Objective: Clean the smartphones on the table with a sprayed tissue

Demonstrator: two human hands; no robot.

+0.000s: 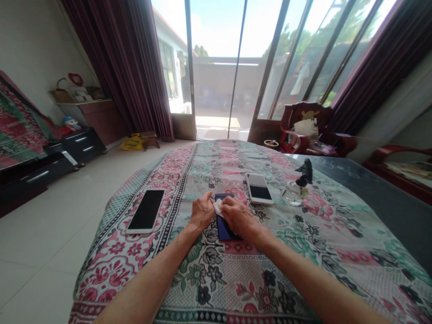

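A dark blue phone (224, 230) lies flat on the patterned cloth in front of me, partly covered by my hands. My right hand (236, 216) is closed on a crumpled white tissue (218, 207) and presses it against the phone's surface. At the phone's left edge, my left hand (202, 209) has its fingers curled and grips near the upper corner. A white-framed phone with a black screen (146, 210) rests to the left. Another white phone (259, 188) lies to the right, beyond my right hand. Beside that one stands a clear spray bottle (295, 193) with a black trigger head.
A floral cloth (263, 288) covers the rounded table. To the right is a dark grey surface (357, 189), with a red wooden chair (293, 130) behind. Glass doors (216, 90) face me. On the tiled floor at left sits a yellow bag (132, 143) near dark drawers (84, 146).
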